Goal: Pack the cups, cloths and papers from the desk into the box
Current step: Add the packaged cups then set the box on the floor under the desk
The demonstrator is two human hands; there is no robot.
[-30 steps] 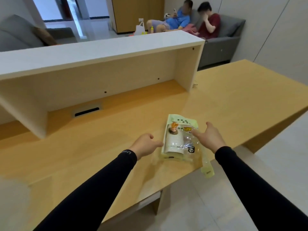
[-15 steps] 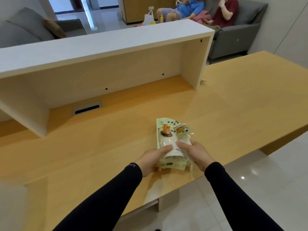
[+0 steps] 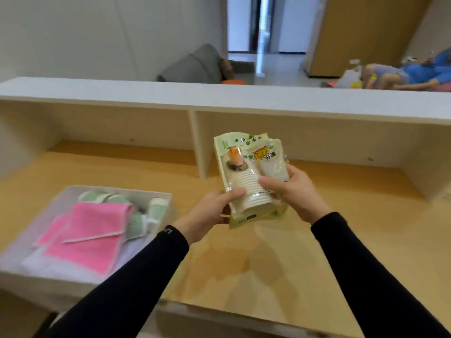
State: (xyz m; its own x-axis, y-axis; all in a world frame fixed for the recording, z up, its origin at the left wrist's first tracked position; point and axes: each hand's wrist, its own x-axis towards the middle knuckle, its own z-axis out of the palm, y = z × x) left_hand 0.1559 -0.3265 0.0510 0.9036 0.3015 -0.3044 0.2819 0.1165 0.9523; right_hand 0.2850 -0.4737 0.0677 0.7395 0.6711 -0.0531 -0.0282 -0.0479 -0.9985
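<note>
Head-camera view: two hands in black sleeves hold one pack of paper cups (image 3: 249,181) upright in the air above the wooden table (image 3: 268,264), clear of its surface. The pack is a pale green and clear plastic bag with printed lettering, a yellow burst and a small picture near its top; through the clear front shows one stack of white ribbed cups, with a second, blurred white shape beside it at the right. The left hand (image 3: 210,211) has its grip closed on the lower left edge of the pack, thumb across the front. The right hand (image 3: 295,191) has its grip closed on the right side, fingers wrapped over the front of the bag.

At the left, one white box (image 3: 168,198) sits on the table, open at the top and well apart from the pack. Inside lie two pink cloths (image 3: 90,230), one overlapping the other, on top of a pale white layer that is too blurred to identify. Behind them are several green and white rolled items (image 3: 114,198); their number cannot be told. A long white shelf (image 3: 219,98) with one upright divider runs across the back of the table. Beyond it stand a grey sofa (image 3: 195,67) and, far right, a seated person (image 3: 415,74).
</note>
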